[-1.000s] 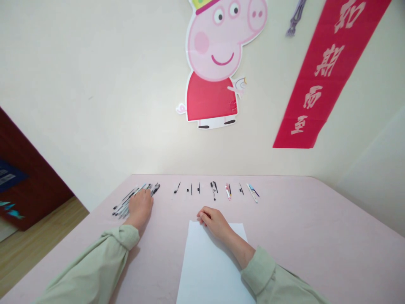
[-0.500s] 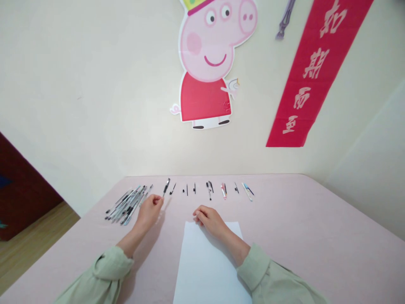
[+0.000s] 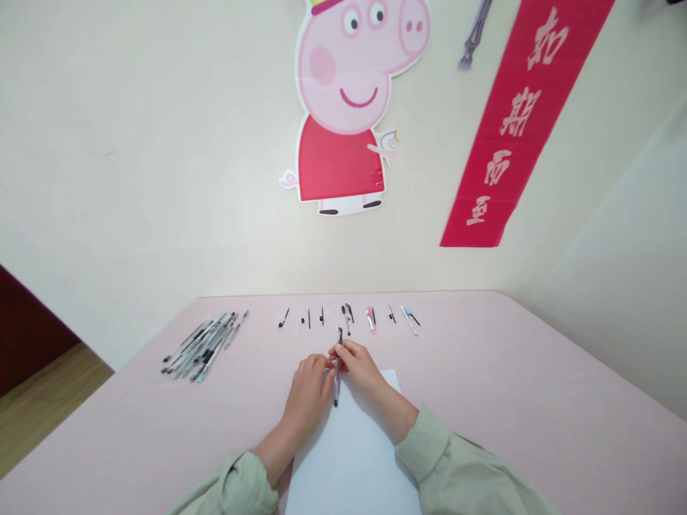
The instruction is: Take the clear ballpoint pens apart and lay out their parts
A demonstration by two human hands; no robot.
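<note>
A slim pen (image 3: 337,383) with a dark upper part and a clear lower barrel stands nearly upright in view, over the top end of a white paper sheet (image 3: 354,458). Around its upper part, my right hand (image 3: 362,368) is closed, pinching it with thumb and fingers. From the other side my left hand (image 3: 308,390) meets it, fingers curled and closed at the barrel; its fingertips are partly hidden. Both hands are close together over the paper.
A heap of pens (image 3: 204,347) lies at the left of the pink table (image 3: 483,400). Along the back runs a row of small groups of pens, refills and caps (image 3: 347,318). The wall behind carries a cartoon pig cutout (image 3: 340,157) and a red banner (image 3: 494,168).
My left hand has come right and nearer from beside the pen heap, bringing the pen to my right hand. My right hand now grips the pen. The view has shifted slightly.
</note>
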